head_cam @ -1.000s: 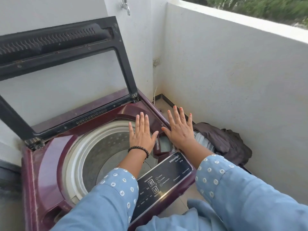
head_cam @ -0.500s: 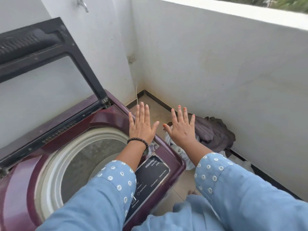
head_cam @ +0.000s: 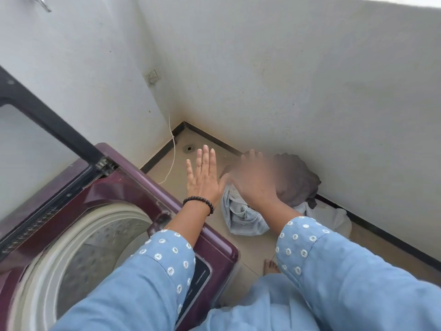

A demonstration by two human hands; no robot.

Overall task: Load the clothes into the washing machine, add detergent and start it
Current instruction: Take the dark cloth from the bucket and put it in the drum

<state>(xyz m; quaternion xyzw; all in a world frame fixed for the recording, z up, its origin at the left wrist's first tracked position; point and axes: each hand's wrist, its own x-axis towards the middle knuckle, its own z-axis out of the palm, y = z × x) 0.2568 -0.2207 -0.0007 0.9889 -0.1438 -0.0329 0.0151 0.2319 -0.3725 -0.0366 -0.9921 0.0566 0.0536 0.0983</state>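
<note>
A maroon top-loading washing machine [head_cam: 133,187] stands at the left with its black-framed lid [head_cam: 55,130] raised; the drum [head_cam: 90,247] looks bare inside. On the floor to its right lies a pile of clothes [head_cam: 243,216]: a pale striped garment, a dark brown one [head_cam: 298,182] against the wall and a white one [head_cam: 331,216]. My left hand [head_cam: 202,180], with a bead bracelet, is held flat with fingers apart above the machine's right corner. My right hand [head_cam: 253,182], motion-blurred, fingers spread, hovers over the clothes pile and holds nothing.
White walls [head_cam: 310,91] meet in a corner ahead, with a black skirting [head_cam: 381,232] along the tiled floor. A floor drain [head_cam: 189,148] sits in the corner and a white cord [head_cam: 173,151] hangs down the left wall. My bare foot [head_cam: 270,267] shows below.
The view has swung right and down, from the drum towards the clothes on the floor. Both hands stay spread; the right one has moved over the pile.
</note>
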